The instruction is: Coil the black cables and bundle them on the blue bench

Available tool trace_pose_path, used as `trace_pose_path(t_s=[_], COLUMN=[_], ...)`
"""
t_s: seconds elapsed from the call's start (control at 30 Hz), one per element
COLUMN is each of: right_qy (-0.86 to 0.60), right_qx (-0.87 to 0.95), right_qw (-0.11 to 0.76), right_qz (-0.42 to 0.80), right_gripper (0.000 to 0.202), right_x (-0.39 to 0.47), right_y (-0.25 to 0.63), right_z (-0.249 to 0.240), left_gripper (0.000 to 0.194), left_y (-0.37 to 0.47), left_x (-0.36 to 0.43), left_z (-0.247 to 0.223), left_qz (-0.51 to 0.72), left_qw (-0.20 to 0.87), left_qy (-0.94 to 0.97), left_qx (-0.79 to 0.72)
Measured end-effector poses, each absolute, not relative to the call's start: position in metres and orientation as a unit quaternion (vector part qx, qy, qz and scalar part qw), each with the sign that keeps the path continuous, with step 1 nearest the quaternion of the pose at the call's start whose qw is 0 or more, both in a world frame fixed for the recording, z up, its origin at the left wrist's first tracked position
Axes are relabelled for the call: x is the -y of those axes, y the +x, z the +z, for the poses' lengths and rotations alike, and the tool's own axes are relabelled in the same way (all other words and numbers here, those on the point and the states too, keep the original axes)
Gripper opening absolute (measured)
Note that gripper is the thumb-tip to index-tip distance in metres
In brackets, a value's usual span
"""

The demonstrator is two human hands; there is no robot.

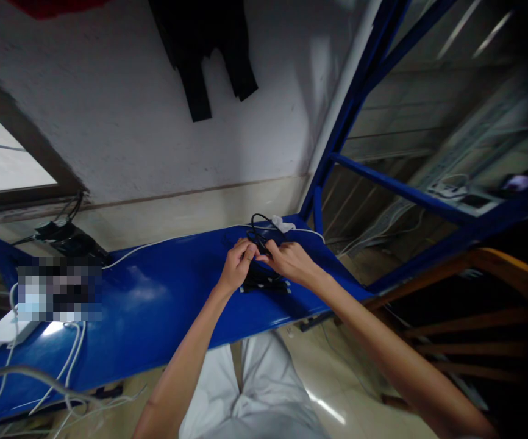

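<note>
Over the right part of the blue table, my left hand and my right hand meet with fingers pinched. Between them they hold a black cable, which rises in a loop just above the fingertips. The fingers hide the part of it that they grip. Under my hands lie flat black pieces with small white ends, partly covered and too dark to name. A crumpled white thing, perhaps a plastic bag, sits just behind my right hand.
A white cord runs along the table's back edge. At the left are a white power strip, tangled pale cables and a black bundle. Blue frame posts and a wooden chair stand at right.
</note>
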State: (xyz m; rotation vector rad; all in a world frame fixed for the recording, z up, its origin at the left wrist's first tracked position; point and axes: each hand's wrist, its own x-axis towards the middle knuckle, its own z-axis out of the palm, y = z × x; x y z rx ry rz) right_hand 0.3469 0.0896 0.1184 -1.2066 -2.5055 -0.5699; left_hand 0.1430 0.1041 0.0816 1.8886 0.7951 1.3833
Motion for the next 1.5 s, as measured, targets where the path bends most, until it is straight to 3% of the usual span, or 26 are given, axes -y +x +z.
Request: trace_pose_path(t_s=[0.27,0.57,0.8,1.0,1.23,1.5], right_qy=[-0.437,-0.444,-0.415,-0.416,-0.41,-0.418], right_qx=[0.833,0.804,0.8,0.785,0.772,0.752], right_qw=[0.243,0.294,0.337,0.387,0.388,0.382], right_qz=[-0.236,-0.266,-0.272,-0.249,-0.294,-0.337], right_gripper=[0.039,0.042,0.04,0.037,0.036,0.044], right_x=[-0.104,-0.093,-0.089,-0.087,-0.088,-0.079], right_y=[0.368,0.389,0.392,0.395,0.401,0.414], right_z=[0.128,0.158,0.17,0.182,0.205,0.235], left_gripper=[0.045,0.049,0.045,0.039,0.032,0.042], left_y=[0.141,0.14,0.148,0.149,0.156,0.154], left_x=[-0.104,-0.094,-0.098,-0.1,-0.12,-0.11], left_z=[0.077,0.054,0.041,0.039,0.033,0.041], left_qz=[0.587,0.49,0.362,0.387,0.328,0.345], left_qw=[0.281,0.31,0.207,0.244,0.206,0.287], left_qy=[0.684,0.707,0.832,0.811,0.856,0.845], left_qx=[-0.331,-0.404,-0.366,-0.364,-0.343,-0.29])
